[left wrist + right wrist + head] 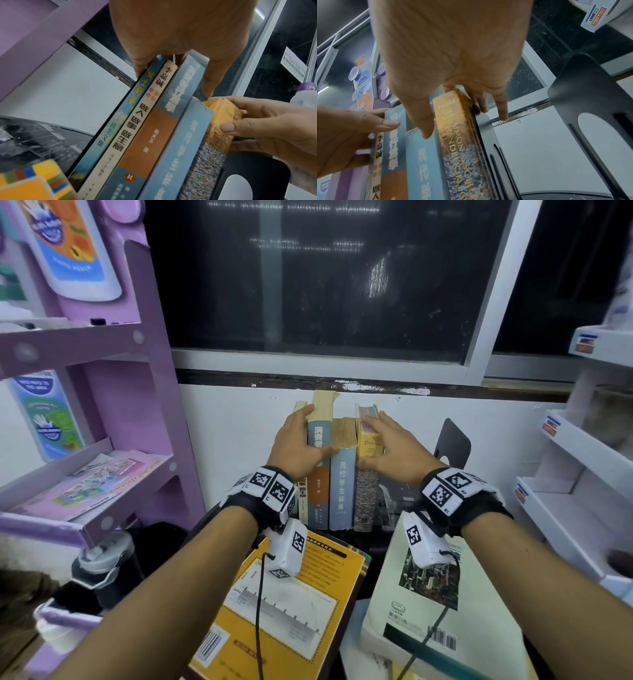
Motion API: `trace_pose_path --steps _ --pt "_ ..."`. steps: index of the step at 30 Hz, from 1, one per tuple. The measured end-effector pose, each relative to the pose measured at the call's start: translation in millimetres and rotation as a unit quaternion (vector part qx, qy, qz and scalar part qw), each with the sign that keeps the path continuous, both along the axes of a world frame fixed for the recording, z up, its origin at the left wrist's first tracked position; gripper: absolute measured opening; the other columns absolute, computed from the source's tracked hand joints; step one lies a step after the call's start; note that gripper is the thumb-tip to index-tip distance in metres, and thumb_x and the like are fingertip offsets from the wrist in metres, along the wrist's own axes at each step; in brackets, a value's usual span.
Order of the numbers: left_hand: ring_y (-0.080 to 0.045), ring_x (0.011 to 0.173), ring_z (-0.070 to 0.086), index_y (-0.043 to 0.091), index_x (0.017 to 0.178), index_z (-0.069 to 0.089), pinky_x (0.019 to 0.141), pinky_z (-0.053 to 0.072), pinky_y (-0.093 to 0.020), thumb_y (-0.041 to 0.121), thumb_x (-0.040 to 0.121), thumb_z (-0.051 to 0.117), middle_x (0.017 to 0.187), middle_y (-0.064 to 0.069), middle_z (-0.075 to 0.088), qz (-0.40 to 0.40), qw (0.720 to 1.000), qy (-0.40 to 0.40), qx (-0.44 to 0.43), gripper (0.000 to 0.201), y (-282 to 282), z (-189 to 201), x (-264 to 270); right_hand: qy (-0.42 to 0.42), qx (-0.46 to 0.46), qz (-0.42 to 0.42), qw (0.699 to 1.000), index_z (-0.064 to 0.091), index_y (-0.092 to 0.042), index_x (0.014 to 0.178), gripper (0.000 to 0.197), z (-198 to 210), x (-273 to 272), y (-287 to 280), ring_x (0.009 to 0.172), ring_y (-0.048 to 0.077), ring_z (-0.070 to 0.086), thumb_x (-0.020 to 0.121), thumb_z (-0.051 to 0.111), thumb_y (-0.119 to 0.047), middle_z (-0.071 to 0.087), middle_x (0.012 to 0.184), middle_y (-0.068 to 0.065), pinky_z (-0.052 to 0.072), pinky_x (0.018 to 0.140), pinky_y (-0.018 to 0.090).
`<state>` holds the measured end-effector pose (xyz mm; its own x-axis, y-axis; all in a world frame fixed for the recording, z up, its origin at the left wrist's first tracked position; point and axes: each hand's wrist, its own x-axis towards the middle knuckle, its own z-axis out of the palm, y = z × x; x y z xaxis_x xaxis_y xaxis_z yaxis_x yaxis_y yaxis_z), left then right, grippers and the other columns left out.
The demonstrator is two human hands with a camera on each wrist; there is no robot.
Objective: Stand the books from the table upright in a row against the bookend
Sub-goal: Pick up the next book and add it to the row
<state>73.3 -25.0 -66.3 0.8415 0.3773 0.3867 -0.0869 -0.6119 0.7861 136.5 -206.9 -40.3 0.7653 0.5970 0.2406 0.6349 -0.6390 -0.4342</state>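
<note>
Several books stand upright in a row against the wall. My left hand (301, 436) grips the left ones: fingers outside the thin blue book (120, 115), thumb beside the blue-and-orange book (318, 474). A blue dictionary (342, 484) stands beside it. My right hand (390, 446) pinches the yellow Troyka book (453, 128) at the row's right end, thumb left, fingers right. A black bookend (485, 132) stands against that book. A second black bookend (452, 446) stands apart to the right. A yellow book (284, 604) and a white book (421, 594) lie flat in front.
A purple display rack (102, 344) holding leaflets rises at the left. White shelves (582, 457) stand at the right. A dark bottle (102, 563) is at the lower left. A dark window (325, 285) sits above the wall behind the row.
</note>
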Motion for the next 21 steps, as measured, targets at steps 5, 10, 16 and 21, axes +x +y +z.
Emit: trace_pose_path --steps 5,10,16,21 --pt "-0.021 0.124 0.05 0.019 0.144 0.032 0.104 0.045 -0.04 0.02 0.077 0.077 0.143 -0.004 0.045 -0.018 0.999 0.022 -0.034 0.081 1 11 -12 -0.009 -0.005 0.013 1.0 0.025 -0.021 0.152 0.085 8 -17 -12 0.144 0.019 0.026 0.084 0.074 -0.029 0.027 0.158 0.002 0.021 0.114 0.029" --pt "-0.021 0.128 0.046 0.017 0.146 0.031 0.102 0.044 -0.035 0.014 0.081 0.073 0.147 -0.005 0.039 -0.025 0.999 0.033 -0.017 0.078 -5 16 -33 -0.002 -0.007 0.005 1.0 0.027 -0.018 0.151 0.08 14 -36 -20 0.14 0.021 0.033 0.085 0.073 -0.028 0.033 0.155 0.003 0.026 0.112 0.029" --pt "-0.025 0.136 0.036 0.014 0.146 0.031 0.11 0.035 -0.043 0.018 0.083 0.072 0.149 -0.008 0.033 -0.024 0.998 0.051 0.014 0.075 -13 20 -64 0.006 0.004 0.007 1.0 0.028 -0.018 0.151 0.079 14 -62 -24 0.139 0.022 0.035 0.086 0.071 -0.024 0.035 0.154 0.005 0.028 0.111 0.03" --pt "-0.026 0.139 0.031 0.014 0.147 0.026 0.107 0.031 -0.033 0.02 0.087 0.069 0.153 -0.008 0.028 -0.042 0.994 0.093 0.031 0.074 -17 18 -95 0.016 -0.013 0.017 1.0 0.025 -0.02 0.152 0.079 11 -86 -27 0.141 0.022 0.033 0.088 0.069 -0.031 0.031 0.156 0.005 0.029 0.11 0.03"
